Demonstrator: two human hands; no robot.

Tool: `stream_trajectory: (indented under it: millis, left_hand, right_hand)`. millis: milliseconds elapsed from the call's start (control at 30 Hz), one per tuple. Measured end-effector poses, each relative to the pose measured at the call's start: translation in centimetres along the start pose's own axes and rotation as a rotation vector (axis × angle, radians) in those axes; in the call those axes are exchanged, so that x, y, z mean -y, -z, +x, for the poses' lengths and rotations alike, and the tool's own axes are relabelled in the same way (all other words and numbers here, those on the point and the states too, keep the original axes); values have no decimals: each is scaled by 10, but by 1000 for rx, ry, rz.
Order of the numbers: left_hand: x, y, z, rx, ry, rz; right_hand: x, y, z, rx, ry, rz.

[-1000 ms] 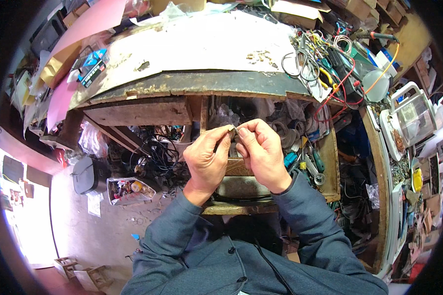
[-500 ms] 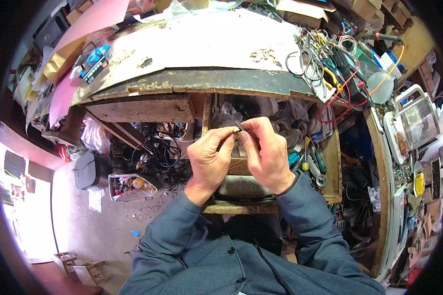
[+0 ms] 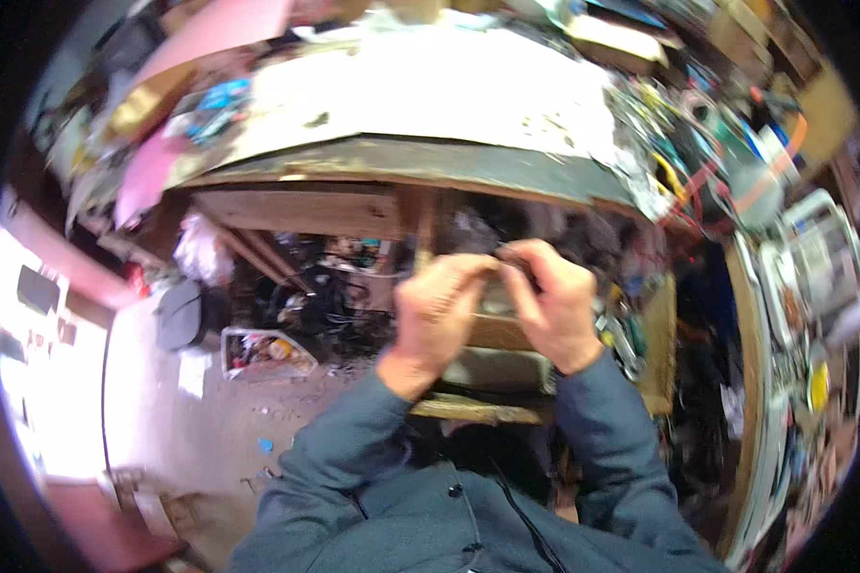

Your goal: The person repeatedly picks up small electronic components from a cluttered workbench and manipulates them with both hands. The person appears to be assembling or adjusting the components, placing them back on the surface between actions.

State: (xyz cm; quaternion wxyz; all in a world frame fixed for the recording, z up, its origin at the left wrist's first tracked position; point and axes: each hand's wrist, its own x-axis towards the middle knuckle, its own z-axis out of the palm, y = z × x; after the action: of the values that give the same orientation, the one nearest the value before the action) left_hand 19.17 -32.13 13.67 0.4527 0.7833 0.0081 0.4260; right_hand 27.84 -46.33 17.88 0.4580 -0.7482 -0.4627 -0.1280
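Over the pulled-out drawer my two hands meet at the fingertips. My left hand is closed in a pinch, thumb against fingers. My right hand pinches too, its thumb and forefinger almost touching the left fingertips. A tiny dark thing seems to sit between them, but motion blur and the fingers hide what it is. Inside the drawer below are clear plastic bags and, right of my right hand, several hand tools.
A workbench covered by a white sheet spans the far side. Tangled wires and tools crowd its right end. At left, a bin of scraps and a dark container stand on the floor. A clear-lidded case lies far right.
The whole view has shifted and blurred, with the scene sliding right and slightly down. My hands are still together in a pinch over the drawer.
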Motion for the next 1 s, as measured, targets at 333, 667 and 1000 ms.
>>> stream_trajectory:
  millis: [333,667,1000]
  left_hand:
    - [4,-10,-14,90,-5,-152]
    - [21,-27,-7,230,351,-562]
    - [27,-30,-4,283,474,-779]
  right_hand:
    - [-11,12,-15,123,-385,286]
    - [-29,18,-11,156,-445,445]
    - [-2,22,-8,144,-418,294]
